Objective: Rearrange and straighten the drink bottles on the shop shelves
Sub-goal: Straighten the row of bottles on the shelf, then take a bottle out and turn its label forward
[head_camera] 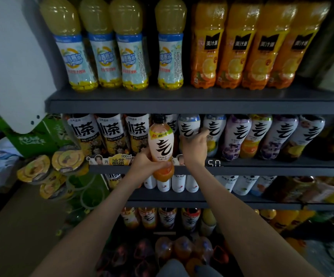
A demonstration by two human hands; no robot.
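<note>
Person's kit: both forearms bare, left forearm [94, 226] and right forearm [242, 216], bare left hand [146, 162] and right hand [194, 148] too. Only garment showing: grey-blue fabric [172, 266] at the near edge, centre. Dim there, garment type unclear.

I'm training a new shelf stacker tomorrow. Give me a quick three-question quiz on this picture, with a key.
1. True or false: the left hand holds the orange bottle in front of the second shelf, not standing on it.
2. Multiple choice: the blue-topped bottle that the right hand grips stands on A) the lowest shelf, B) the second shelf, C) the floor.
3. Fill in: on the top shelf, the wide gap in the row of four yellow bottles lies between the third and the ___ from the left.

Key: 1 true; 2 B; 3 fourth.
</note>
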